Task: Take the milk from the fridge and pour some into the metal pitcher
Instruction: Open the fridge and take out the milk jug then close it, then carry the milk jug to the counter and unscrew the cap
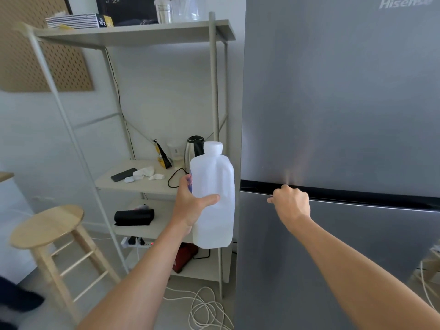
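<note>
Holding a white plastic milk jug [212,198] upright in the left hand [190,206], cap [213,147] on and at the top, long axis close to vertical, base toward the floor. Fingers wrapped behind the jug's left side, thumb [209,199] pressed across its front face, so clasped firmly around the body. Translucent walls, evenly pale from shoulder to base; fill level impossible to tell. Blue print partly visible on the side under the fingers. Jug raised in the air just left of a tall grey fridge [340,103], in front of an open shelf unit [133,34].

Right hand [290,203] curled into a loose fist, knuckles at the dark seam between the fridge's upper and lower doors, both doors closed; whether the fingers grip anything, impossible to tell.

On the middle shelf behind the jug: a steel kettle [194,146], lid on, contents hidden; a dark phone [123,174]; crumpled white tissue [145,172]. On the top shelf: a lidded steel tumbler [163,11] and a stack of booklets [73,20]. Wooden stool [47,225] at lower left.
</note>
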`<state>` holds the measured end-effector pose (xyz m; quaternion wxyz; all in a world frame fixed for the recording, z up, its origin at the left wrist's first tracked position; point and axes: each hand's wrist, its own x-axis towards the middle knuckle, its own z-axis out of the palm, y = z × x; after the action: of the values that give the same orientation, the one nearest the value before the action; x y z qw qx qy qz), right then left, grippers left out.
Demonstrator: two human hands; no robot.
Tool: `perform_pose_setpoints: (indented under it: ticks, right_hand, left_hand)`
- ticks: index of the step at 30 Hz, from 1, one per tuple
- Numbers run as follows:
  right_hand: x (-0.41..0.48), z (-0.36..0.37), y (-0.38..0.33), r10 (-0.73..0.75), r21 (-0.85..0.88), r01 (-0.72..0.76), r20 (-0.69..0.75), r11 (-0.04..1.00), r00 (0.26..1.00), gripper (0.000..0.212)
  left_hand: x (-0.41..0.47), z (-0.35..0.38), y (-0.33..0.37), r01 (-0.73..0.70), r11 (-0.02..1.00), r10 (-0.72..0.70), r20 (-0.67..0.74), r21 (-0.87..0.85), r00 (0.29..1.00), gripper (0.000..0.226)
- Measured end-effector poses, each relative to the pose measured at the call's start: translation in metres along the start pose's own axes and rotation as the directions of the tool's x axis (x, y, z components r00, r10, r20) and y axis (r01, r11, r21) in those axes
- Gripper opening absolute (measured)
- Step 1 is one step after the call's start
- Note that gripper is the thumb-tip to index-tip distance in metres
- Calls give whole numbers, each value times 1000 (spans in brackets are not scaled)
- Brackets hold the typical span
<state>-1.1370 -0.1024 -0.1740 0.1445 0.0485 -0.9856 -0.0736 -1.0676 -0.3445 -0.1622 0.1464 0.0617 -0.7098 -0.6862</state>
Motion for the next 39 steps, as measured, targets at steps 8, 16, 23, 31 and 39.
perform_pose_setpoints:
  ticks: [8, 16, 23, 31, 39]
  right_hand:
    - [-5, -20, -19, -77, 352, 161, -240, 922, 968, 30]
    - [1, -96, -57, -542, 929, 247, -63, 274, 838, 14]
    - [-6, -111, -110, -661, 937, 333, -182, 108, 728, 8]
    - [-46, -128, -212, -798, 900, 435, -279, -24, 535, 13]
    - [-134, -173, -304, -864, 836, 497, -411, -231, 290, 8]
  left_hand:
    - [-8, -10, 7, -3, 1000, 3, -19, 2, 1000, 74]
    - [-20, -35, 16, -44, 998, 49, -98, 52, 994, 72]
    - [-44, -79, 19, -42, 993, 67, -234, 110, 970, 83]
    - [-125, -175, 28, -6, 977, 76, -325, 212, 943, 85]
    - [-245, -269, 53, 70, 945, 110, -514, 318, 851, 84]
